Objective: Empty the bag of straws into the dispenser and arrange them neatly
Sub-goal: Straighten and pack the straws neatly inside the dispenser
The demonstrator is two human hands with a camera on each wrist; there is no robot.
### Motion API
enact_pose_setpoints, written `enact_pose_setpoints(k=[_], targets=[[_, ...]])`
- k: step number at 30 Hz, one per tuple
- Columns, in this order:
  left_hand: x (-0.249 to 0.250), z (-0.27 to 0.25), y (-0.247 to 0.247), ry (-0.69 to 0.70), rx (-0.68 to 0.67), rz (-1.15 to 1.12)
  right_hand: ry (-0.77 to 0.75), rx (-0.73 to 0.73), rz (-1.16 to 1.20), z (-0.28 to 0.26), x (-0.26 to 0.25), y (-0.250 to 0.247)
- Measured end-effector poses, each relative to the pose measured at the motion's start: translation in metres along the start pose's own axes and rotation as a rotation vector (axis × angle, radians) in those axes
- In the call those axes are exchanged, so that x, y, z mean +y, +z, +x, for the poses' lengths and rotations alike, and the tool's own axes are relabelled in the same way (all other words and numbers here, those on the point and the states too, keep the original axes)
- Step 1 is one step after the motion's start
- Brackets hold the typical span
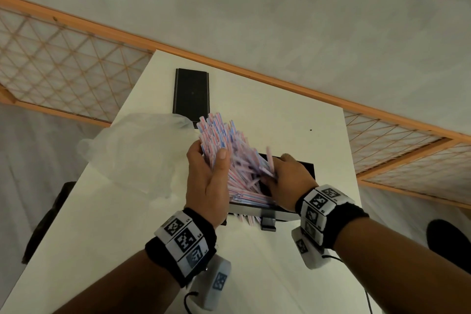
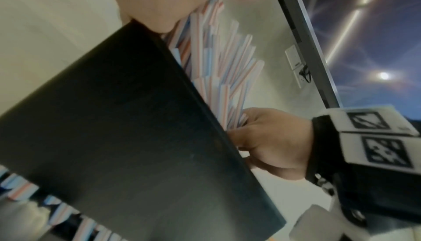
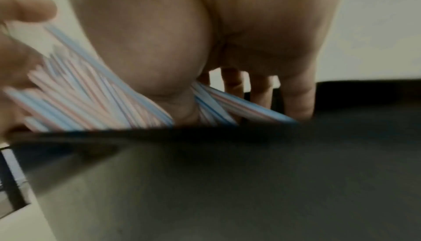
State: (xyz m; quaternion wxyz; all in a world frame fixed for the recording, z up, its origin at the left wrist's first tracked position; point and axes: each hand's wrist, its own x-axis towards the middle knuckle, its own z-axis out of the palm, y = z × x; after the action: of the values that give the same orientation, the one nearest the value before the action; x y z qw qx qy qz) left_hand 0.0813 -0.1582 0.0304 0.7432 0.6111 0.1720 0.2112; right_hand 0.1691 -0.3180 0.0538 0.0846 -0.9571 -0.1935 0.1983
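A thick bundle of pink, blue and white striped straws (image 1: 219, 135) (image 2: 218, 61) (image 3: 79, 97) stands tilted, its lower ends in the open black dispenser (image 1: 307, 168) (image 2: 136, 136) (image 3: 227, 181) on the white table (image 1: 280, 122). My left hand (image 1: 207, 176) (image 2: 170, 1) grips the bundle from the left, thumb wrapped over it. My right hand (image 1: 290, 181) (image 2: 268, 142) (image 3: 205, 28) reaches into the box and holds the lower ends between thumb and fingers. The inside of the box is mostly hidden.
A crumpled clear plastic bag (image 1: 132, 153) lies on the table left of the dispenser. A flat black lid (image 1: 191, 92) lies behind it. A few straw ends poke out under the dispenser's front (image 1: 244, 219). The table's left edge runs close to the bag.
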Motion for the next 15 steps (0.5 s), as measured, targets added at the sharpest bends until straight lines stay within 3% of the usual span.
enact_pose_setpoints(k=[3, 6, 12, 15], targets=[[0.006, 0.003, 0.000, -0.006, 0.048, -0.050, -0.172, 0.094, 0.117, -0.017, -0.007, -0.007], [0.013, 0.005, -0.001, -0.019, 0.052, -0.085, -0.228, 0.095, 0.214, -0.029, -0.011, 0.000], [0.011, 0.003, -0.002, -0.080, 0.028, -0.064, -0.094, 0.059, 0.255, -0.040, 0.003, -0.005], [0.007, 0.002, -0.001, -0.084, 0.027, -0.071, -0.043, -0.101, 0.245, -0.049, 0.019, -0.005]])
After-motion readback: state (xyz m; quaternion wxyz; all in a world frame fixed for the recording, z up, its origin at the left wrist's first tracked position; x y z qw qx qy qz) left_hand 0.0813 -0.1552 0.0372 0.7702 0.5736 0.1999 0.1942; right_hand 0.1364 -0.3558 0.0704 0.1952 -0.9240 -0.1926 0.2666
